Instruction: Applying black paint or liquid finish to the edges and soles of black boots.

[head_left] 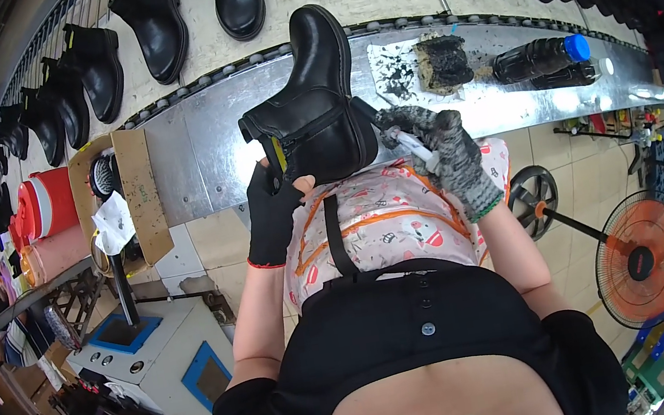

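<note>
A black leather ankle boot (319, 72) with a side zip lies tilted over the near edge of the metal ledge, toe pointing away and sole edge facing right. My left hand (269, 217), in a black fingerless glove, grips it at the shaft opening, thumb outside. In a grey knit glove stained dark, my right hand (455, 159) is closed round a slim tool (413, 146) with a white handle and a black head. That head meets the sole edge near the heel. Whether it is a brush I cannot tell.
On the ledge (195, 155) lie a stained white sheet (394, 74), a blackened sponge block (444, 62) and a blue-capped bottle of dark liquid (533, 60). A cardboard box (143, 197) stands left. More black boots (153, 30) line the conveyor. A fan (645, 259) stands at right.
</note>
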A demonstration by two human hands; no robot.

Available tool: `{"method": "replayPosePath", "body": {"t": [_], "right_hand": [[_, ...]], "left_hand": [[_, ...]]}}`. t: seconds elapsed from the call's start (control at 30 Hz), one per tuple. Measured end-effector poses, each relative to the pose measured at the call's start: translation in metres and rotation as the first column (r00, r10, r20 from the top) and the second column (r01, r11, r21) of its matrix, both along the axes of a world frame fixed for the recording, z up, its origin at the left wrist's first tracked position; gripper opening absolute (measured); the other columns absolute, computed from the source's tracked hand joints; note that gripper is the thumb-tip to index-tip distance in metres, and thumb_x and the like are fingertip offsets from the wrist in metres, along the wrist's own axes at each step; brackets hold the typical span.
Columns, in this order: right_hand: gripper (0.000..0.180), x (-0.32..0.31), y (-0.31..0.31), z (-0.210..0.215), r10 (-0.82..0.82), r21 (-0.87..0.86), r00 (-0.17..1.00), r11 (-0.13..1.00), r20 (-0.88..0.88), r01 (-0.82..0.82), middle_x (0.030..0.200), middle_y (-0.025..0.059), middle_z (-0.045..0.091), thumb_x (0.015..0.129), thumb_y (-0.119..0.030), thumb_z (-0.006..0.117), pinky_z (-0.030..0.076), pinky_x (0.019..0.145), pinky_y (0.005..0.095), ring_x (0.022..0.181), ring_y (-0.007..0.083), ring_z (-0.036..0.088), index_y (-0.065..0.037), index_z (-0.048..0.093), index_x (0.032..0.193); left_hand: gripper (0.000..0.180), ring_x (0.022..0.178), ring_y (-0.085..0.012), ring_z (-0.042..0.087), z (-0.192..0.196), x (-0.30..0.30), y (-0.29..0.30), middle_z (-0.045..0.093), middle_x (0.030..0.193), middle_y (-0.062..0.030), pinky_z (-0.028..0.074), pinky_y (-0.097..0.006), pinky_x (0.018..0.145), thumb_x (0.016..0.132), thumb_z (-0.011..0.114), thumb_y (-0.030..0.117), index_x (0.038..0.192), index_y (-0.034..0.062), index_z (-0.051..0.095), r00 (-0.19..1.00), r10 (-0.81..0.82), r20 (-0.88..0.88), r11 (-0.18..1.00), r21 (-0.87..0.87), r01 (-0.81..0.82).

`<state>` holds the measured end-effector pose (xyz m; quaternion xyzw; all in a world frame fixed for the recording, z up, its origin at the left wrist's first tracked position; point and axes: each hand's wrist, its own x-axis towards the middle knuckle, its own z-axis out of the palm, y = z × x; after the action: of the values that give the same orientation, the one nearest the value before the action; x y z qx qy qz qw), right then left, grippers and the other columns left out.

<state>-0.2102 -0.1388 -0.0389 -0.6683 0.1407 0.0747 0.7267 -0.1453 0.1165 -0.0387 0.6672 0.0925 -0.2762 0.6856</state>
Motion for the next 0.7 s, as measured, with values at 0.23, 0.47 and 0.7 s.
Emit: {"method": "replayPosePath", "body": {"t": [0.23,0.47,0.7], "right_hand": [[0.1,-0.004,-0.018,0.024,0.2,-0.158,0.978,0.965,-0.055,-0.207,0.113,0.015,0.061,0.076,-0.081,0.03,0.049,0.086,0.0306,0.094,0.0209,0.061,0.002,0.045,0.129],[0.031,-0.02,-0.015,0.061,0.318,-0.505,0.946,0.807,-0.066,-0.307,0.101,0.0127,0.066,0.083,-0.009,0.054,0.049,0.084,0.0322,0.091,0.0215,0.064,-0.003,0.061,0.113],[0.042,-0.049,-0.012,0.062,0.287,-0.645,0.956,0.742,0.061,-0.182,0.1,0.0162,0.065,0.073,-0.016,0.052,0.05,0.075,0.0364,0.087,0.0312,0.063,-0.012,0.062,0.113]], "left_hand": [[0.038,0.063,-0.007,0.053,0.011,-0.001,-0.012,0.058,0.082,-0.003,0.045,-0.02,0.059,0.07,0.071,0.004,0.101,0.0033,0.05,1.0,0.024,-0.004,0.998,-0.06,-0.024],[0.04,0.067,-0.0105,0.058,0.019,-0.002,-0.027,0.058,0.081,-0.0056,0.05,-0.024,0.059,0.07,0.072,0.002,0.101,0.0028,0.046,0.996,0.068,-0.052,0.997,-0.029,-0.069],[0.042,0.071,-0.0144,0.062,0.024,-0.003,-0.04,0.057,0.087,-0.0079,0.056,-0.026,0.063,0.073,0.073,0.008,0.103,0.003,0.043,0.988,0.115,-0.105,0.984,-0.126,-0.128]]}}
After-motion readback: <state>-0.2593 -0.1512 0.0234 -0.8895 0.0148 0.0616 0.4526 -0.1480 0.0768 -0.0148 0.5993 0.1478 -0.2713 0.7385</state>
